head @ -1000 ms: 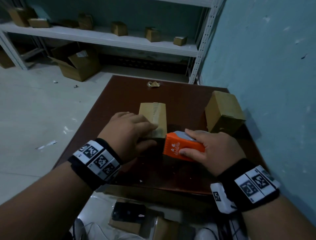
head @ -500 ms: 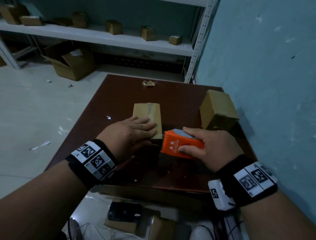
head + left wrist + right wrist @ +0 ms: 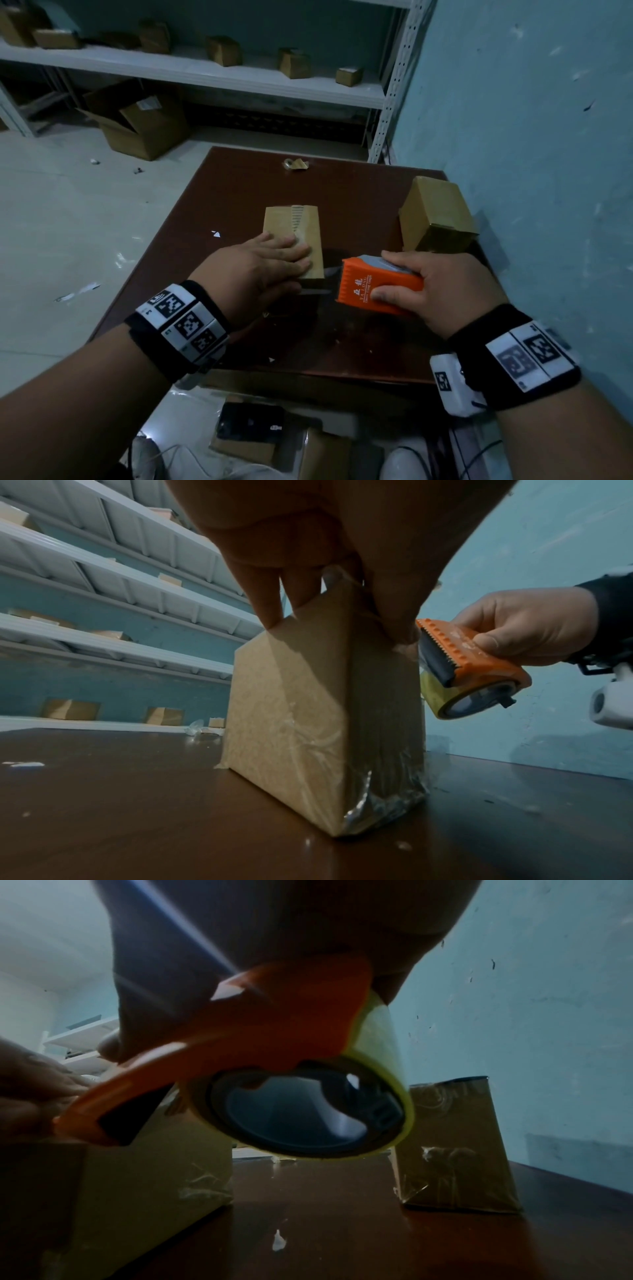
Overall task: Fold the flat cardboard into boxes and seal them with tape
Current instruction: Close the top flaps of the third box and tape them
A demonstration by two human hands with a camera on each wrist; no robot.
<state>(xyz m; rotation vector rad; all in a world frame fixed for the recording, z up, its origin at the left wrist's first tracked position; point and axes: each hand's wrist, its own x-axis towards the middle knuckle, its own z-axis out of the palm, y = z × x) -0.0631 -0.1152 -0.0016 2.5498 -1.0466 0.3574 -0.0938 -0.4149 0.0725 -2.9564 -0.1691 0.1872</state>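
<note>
A small brown cardboard box stands on the dark brown table, with clear tape along its top and down its sides. My left hand lies over the box's near end; its fingers rest flat on the top and the thumb presses the near side. My right hand grips an orange tape dispenser just right of the box's near corner. The dispenser's toothed blade sits next to my left thumb. Its yellowish tape roll hangs below the handle.
A second taped box stands at the table's right, close to the blue wall. A crumpled tape scrap lies at the far edge. White shelves with several small boxes stand behind; an open carton sits on the floor.
The dispenser has pulled a little back from the box's near end. My left hand stays on the box, its fingers slid slightly further onto the top.
</note>
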